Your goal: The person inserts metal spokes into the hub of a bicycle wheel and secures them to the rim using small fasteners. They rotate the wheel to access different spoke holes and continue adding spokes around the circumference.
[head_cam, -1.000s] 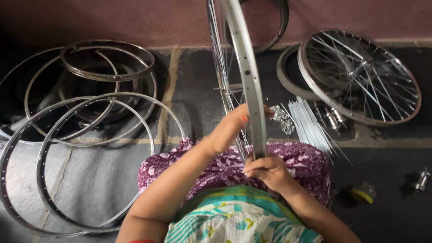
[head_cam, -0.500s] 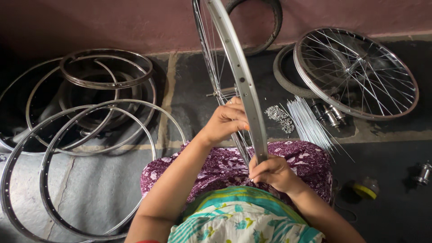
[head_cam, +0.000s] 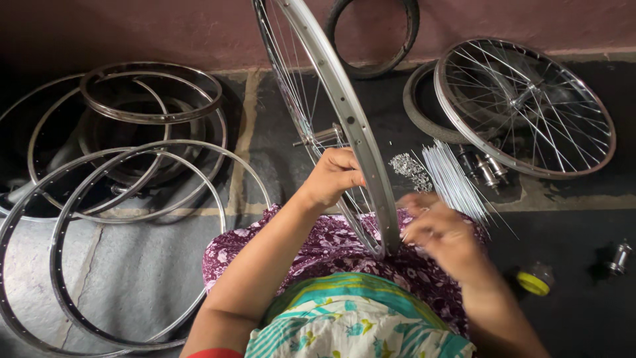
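Note:
A shiny bicycle wheel rim (head_cam: 344,113) with spokes stands upright on my lap, its hub and axle (head_cam: 322,136) at mid-height. My left hand (head_cam: 333,175) grips the rim from the left side. My right hand (head_cam: 438,232) is blurred just right of the rim's lower part, fingers spread, holding nothing that I can make out. A bundle of loose spokes (head_cam: 452,179) and a small heap of spoke nipples (head_cam: 409,167) lie on the floor beyond my right hand.
Several bare rims (head_cam: 126,199) are stacked on the floor at the left. A finished spoked wheel (head_cam: 527,106) lies on a tyre at the right, a black tyre (head_cam: 377,40) leans on the wall. Hubs (head_cam: 487,169), a yellow-lidded tin (head_cam: 534,281) and another hub (head_cam: 619,257) lie at the right.
My left hand slid down and closed on the rim. My right hand came off the rim's lower edge and moved right. The rim tilted slightly left.

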`<action>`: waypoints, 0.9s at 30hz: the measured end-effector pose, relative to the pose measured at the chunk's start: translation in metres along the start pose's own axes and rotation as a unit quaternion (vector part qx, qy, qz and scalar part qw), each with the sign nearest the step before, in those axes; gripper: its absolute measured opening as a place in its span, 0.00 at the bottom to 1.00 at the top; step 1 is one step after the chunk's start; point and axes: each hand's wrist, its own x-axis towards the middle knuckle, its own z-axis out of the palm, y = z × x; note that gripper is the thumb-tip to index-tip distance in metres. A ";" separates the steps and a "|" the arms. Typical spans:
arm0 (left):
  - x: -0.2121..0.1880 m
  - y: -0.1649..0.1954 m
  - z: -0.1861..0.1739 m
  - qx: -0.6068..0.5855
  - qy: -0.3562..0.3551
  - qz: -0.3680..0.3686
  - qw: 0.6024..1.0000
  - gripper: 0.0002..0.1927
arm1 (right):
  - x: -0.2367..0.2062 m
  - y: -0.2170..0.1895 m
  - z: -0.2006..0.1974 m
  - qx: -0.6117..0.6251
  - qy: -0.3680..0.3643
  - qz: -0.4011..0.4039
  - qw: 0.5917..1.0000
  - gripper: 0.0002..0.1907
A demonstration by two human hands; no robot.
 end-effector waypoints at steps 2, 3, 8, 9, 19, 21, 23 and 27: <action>0.001 -0.002 0.001 -0.002 -0.002 0.004 1.000 0.06 | 0.009 -0.022 -0.011 -0.077 0.136 0.041 0.987 0.06; 0.002 -0.002 0.001 -0.004 -0.003 0.014 1.000 0.05 | 0.014 -0.032 -0.009 -0.125 0.156 0.014 0.980 0.07; 0.004 0.001 0.001 0.010 -0.011 0.019 1.000 0.05 | 0.045 -0.066 0.021 -0.301 0.151 -0.111 0.935 0.13; 0.004 0.001 0.001 0.015 -0.010 0.012 1.000 0.05 | 0.052 -0.069 0.027 -0.331 0.147 -0.130 0.923 0.13; 0.005 -0.008 0.002 -0.004 0.013 0.020 1.000 0.06 | 0.079 -0.070 0.055 -0.479 0.128 -0.200 0.845 0.16; 0.005 -0.009 0.004 -0.008 0.011 0.028 1.000 0.06 | 0.079 -0.069 0.057 -0.494 0.128 -0.210 0.834 0.15; 0.005 -0.010 0.005 -0.006 0.013 0.033 0.999 0.06 | 0.081 -0.068 0.056 -0.505 0.123 -0.221 0.825 0.14; 0.006 -0.009 0.009 0.001 0.015 0.040 0.999 0.06 | 0.080 -0.071 0.057 -0.482 0.143 -0.218 0.836 0.13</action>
